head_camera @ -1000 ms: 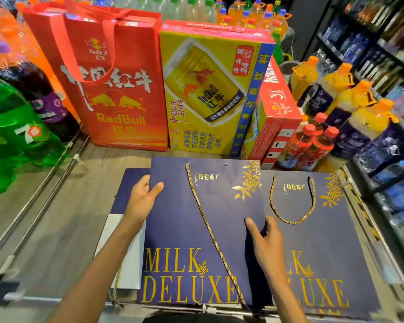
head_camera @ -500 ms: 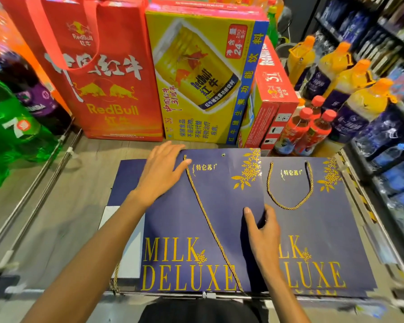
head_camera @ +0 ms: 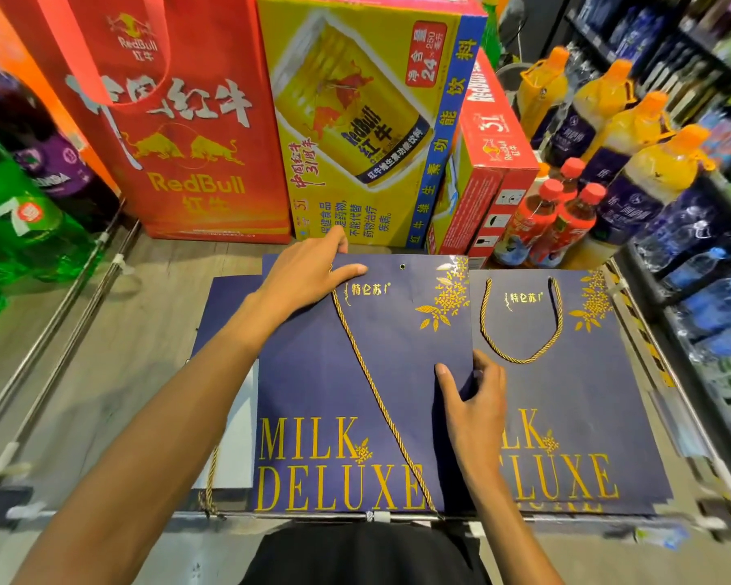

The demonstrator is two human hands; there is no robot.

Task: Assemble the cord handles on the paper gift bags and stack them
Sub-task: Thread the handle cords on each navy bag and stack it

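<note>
Closest in, the right hand (head_camera: 477, 399) pinches the right edge of a flat navy gift bag (head_camera: 313, 373) lying on the counter (head_camera: 102, 365), thumb on the printed face and fingers curled under the edge. A loose gold cord (head_camera: 376, 399) runs slantwise across the bag from its bottom edge up to the top. There the left hand (head_camera: 309, 272) grips the rim beside the cord's upper end, thumb flat on the front and fingers over the top edge. An eyelet (head_camera: 402, 266) just right of the thumb has no cord in it. More flat navy bags (head_camera: 229, 301) show from under the left side. Touching the right edge lies a second bag (head_camera: 574, 415) with a looped cord handle (head_camera: 520, 356). Behind stand a red bag (head_camera: 195, 133), a yellow box (head_camera: 355, 133), a red box (head_camera: 490, 158) and red-capped bottles (head_camera: 558, 217).
</note>
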